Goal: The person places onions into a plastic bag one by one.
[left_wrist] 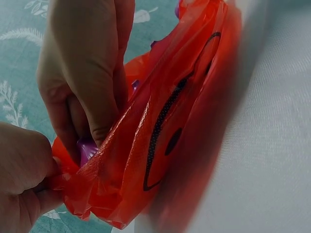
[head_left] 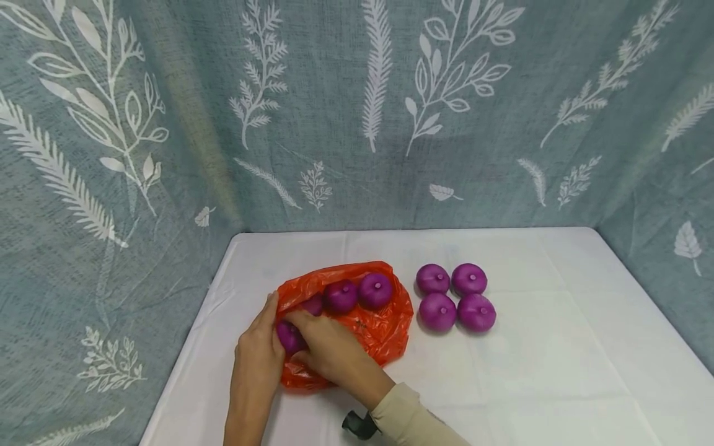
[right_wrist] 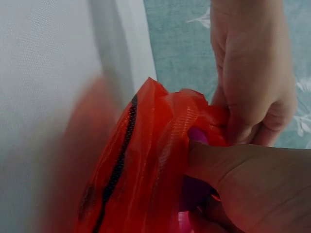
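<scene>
A crinkled red plastic bag (head_left: 385, 337) lies on its side with its mouth open, holding several round purple onions, among them two at the back, one onion (head_left: 375, 290) and another onion (head_left: 340, 297). My left hand (head_left: 258, 350) pinches the bag's left rim, bunching the plastic between thumb and fingers (left_wrist: 46, 187). Reaching into the bag, my right hand (head_left: 334, 350) grips a purple onion (head_left: 290, 337) close beside the left hand. In the right wrist view, the thumb lies across that onion (right_wrist: 194, 191), and plastic hides part of it.
Right of the bag, several purple onions stand grouped in two rows, such as the front onion (head_left: 437, 312). A white cloth covers the table (head_left: 558, 347). Blue-green leaf-patterned curtains (head_left: 334, 124) hang behind and at both sides. A dark device (head_left: 359, 425) sits by the right wrist.
</scene>
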Available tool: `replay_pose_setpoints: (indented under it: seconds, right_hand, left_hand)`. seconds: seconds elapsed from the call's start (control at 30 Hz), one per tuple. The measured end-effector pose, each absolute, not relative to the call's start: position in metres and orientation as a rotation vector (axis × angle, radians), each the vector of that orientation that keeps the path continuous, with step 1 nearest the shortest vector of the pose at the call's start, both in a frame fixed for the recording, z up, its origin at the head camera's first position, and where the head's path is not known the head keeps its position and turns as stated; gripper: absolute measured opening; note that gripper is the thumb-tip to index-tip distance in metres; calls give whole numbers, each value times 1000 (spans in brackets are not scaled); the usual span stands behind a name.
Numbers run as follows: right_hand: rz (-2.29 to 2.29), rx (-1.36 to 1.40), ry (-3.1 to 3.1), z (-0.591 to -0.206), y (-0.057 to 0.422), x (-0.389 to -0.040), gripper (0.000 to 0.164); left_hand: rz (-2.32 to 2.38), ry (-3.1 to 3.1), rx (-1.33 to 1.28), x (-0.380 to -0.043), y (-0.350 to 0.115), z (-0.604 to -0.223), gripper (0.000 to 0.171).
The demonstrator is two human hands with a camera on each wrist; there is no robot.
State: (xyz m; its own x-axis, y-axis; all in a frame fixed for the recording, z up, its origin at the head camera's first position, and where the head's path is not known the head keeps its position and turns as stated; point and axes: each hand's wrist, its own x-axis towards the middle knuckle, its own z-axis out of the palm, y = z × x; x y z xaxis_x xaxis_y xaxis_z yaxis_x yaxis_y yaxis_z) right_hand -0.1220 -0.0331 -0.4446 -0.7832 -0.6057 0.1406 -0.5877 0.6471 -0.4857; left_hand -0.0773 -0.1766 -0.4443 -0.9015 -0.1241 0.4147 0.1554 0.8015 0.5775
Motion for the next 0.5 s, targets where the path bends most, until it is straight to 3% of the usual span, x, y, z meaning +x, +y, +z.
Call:
replay_pose_setpoints:
  seconds: [0.5]
  right_hand:
    - [-878, -1054, 2816, -453, -42, -127, 61]
  left_hand:
    - [-856, -2527, -33, -77, -178, -446, 56]
